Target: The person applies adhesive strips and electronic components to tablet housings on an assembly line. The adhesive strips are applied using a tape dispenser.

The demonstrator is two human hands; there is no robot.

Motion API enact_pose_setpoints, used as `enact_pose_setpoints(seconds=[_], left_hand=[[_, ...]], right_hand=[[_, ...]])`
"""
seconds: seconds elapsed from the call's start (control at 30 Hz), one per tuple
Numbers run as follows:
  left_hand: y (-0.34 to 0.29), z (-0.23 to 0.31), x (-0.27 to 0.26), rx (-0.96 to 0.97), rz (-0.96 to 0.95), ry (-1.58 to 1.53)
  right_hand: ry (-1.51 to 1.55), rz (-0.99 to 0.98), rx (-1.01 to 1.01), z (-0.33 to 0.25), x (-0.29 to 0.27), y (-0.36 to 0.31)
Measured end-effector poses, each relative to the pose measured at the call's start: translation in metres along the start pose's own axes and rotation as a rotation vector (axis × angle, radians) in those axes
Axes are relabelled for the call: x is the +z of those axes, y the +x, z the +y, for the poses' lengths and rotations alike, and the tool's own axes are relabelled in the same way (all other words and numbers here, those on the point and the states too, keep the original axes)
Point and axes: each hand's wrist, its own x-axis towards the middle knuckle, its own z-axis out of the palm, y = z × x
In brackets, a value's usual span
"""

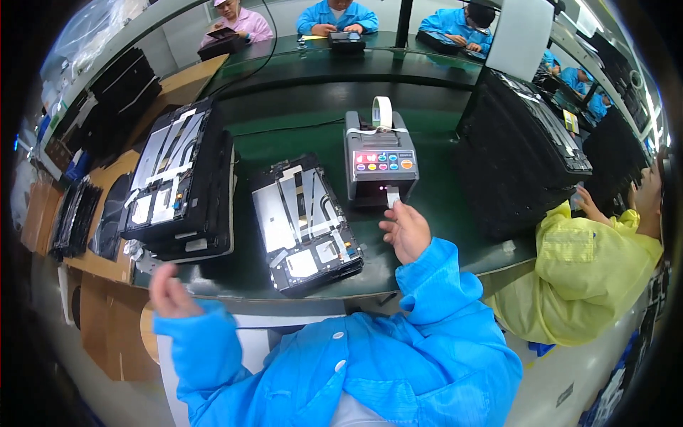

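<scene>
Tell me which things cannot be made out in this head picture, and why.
All in the head view:
Left hand: blurred, so finger detail is lost.
Tape strip at the right hand: too small to tell whether it joins the tape dispenser.
Middle stack: its top unit hides the faces below.
Far-right workers: too small to see what they handle.

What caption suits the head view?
Right hand at the tape strip of a dispenser; blurred left hand near a stack of panels, green table between.
</scene>
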Motion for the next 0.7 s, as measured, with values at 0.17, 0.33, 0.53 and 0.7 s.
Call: enact_pose_setpoints(seconds=[0.17,0.33,0.53,0.7], left_hand=[[-0.034,0.049,0.040,0.387,-0.512,-0.027],[-0.052,0.084,0.072,0.669,-0.741,-0.022],[-0.056,0.095,0.094,0.697,-0.844,-0.049],[-0.058,0.093,0.102,0.677,-0.835,0.010]], right_hand=[[-0.149,0.076,-0.338,0.003,-0.004,-0.009],[-0.445,-0.242,-0.317,0.005,-0.017,-0.038],[-0.454,-0.258,-0.320,0.009,-0.020,-0.040],[-0.679,-0.342,-0.517,0.010,-0.023,-0.036]])
